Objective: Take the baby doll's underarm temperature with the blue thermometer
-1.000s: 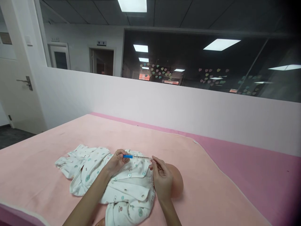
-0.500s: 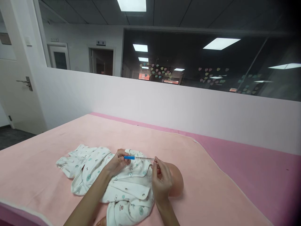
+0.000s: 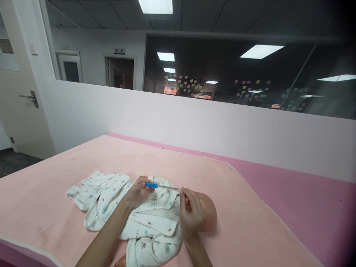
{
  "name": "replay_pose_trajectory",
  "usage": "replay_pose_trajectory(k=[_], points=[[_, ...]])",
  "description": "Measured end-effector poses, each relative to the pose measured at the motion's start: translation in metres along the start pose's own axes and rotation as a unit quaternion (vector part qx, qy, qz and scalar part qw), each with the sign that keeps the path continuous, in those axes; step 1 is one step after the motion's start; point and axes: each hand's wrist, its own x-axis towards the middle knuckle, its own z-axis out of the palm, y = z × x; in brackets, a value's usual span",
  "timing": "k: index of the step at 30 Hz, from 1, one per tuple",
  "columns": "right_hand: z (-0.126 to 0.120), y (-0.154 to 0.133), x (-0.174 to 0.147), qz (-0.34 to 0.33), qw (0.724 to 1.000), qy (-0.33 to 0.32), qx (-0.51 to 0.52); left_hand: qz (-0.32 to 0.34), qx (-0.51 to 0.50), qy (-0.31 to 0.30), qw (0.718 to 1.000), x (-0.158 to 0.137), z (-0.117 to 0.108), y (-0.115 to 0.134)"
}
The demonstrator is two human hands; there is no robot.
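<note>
A thin glass thermometer with a blue end is held level above the chest of a baby doll. My left hand is closed around its blue end. The fingertips of my right hand pinch the clear end, in front of the doll's face, which is mostly hidden. On its back, the doll wears a white printed baby suit with snap buttons, and its bald head points right.
Under the doll lies a light pink cover with a pale edge, over a darker pink surface. Behind it stands a low white wall below a window. At the far left is a door.
The thermometer's blue end has shifted slightly left and up, and its tilt has changed a little. Both hands keep hold of it; the doll has not moved.
</note>
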Motion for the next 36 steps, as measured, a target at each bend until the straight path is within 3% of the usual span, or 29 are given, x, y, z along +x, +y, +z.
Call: replay_pose_trajectory(k=[5, 13, 24, 28, 36], points=[[0.0, 0.001, 0.0, 0.006, 0.999, -0.034, 0.012, 0.011, -0.001, 0.045, 0.999, 0.002, 0.003, 0.003], [0.0, 0.003, 0.002, 0.01, 0.999, -0.044, -0.009, 0.024, 0.015, 0.064, 0.998, 0.004, 0.005, 0.002], [0.001, -0.002, -0.002, -0.066, 0.995, -0.069, -0.015, 0.042, -0.048, 0.153, 0.986, 0.01, 0.001, 0.002], [0.0, -0.002, -0.002, -0.12, 0.989, -0.078, -0.047, 0.047, -0.047, 0.151, 0.986, 0.011, -0.001, 0.001], [-0.003, -0.006, -0.001, -0.135, 0.986, -0.085, -0.057, 0.077, -0.008, 0.133, 0.988, 0.01, -0.005, -0.001]])
